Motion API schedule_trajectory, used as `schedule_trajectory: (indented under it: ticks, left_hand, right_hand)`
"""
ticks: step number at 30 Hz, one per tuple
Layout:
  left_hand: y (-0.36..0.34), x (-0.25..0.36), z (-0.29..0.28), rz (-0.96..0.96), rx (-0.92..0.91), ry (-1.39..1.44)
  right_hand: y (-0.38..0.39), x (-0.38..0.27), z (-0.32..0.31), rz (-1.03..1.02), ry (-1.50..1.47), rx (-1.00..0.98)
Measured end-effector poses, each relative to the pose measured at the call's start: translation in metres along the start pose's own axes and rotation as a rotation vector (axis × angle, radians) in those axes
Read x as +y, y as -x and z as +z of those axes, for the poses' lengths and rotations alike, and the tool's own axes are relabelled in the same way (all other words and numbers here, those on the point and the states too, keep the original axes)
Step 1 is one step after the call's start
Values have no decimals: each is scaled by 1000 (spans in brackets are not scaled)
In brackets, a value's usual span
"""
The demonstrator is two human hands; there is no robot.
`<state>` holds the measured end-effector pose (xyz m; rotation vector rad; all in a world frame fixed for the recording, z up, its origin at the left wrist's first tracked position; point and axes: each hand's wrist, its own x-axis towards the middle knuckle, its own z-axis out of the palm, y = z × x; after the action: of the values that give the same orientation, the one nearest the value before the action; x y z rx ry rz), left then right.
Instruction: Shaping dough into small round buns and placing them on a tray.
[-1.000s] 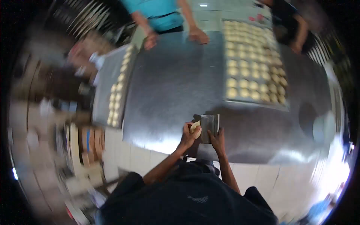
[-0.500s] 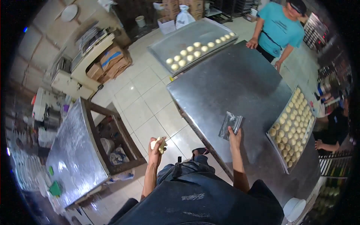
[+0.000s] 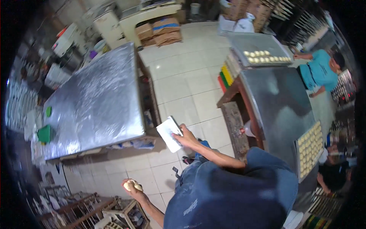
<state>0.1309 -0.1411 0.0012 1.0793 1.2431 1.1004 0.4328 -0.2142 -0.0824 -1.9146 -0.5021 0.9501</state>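
My left hand (image 3: 133,191), low at the left over the tiled floor, is closed round a lump of pale dough (image 3: 132,184) that bulges between the fingers. My right hand (image 3: 185,137) grips a flat metal dough scraper (image 3: 166,133), held up over the floor between the two tables, near the corner of the left metal table (image 3: 99,103). Neither hand touches a table. Rows of round dough balls fill a tray (image 3: 298,162) on the dark-topped table (image 3: 274,91) at my right. Another tray (image 3: 253,41) beyond that table's far end carries a few rows of dough balls.
A green plastic scoop-like piece (image 3: 44,134) lies on the left table's outer edge. Wooden racks (image 3: 87,208) stand at the lower left. A co-worker in a teal shirt (image 3: 319,70) is beyond the right table; another person in dark clothes (image 3: 335,175) is at the far right.
My view and body have turned left, toward the left table. The scraper, earlier over the right table, is now over the floor. My left hand still holds dough.
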Motion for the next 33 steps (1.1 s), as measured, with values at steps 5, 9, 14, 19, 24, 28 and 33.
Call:
schedule_trajectory:
  ticks: [5,9,14,19,24,28,33]
  left_hand:
    - [-71,-25,-119,-237,82,11]
    - [-121,-122,-183,69,256,-499]
    - [-103,-271,-288,-523,325,-778]
    - [-20,-318,-364,-528,161,-497]
    - [-55,-300,-409,-1193,890,-258]
    - [-166,-281,-493,-1382,679,-550]
    - [-376,-226,-609,-722,1044,-895]
  right_hand:
    - [-21,-52,131,-183,71,-182]
    - [-47,-75,221,-281,154,-166]
    - [-86,-111,340,-140,229,-257]
    - [-148,-180,518,-94,238,-398]
    - [-221,-245,703,-262,324,-356]
    - [-264,-293,825,-383,267,-251]
    - [-260,-342,914,-617,171,-113]
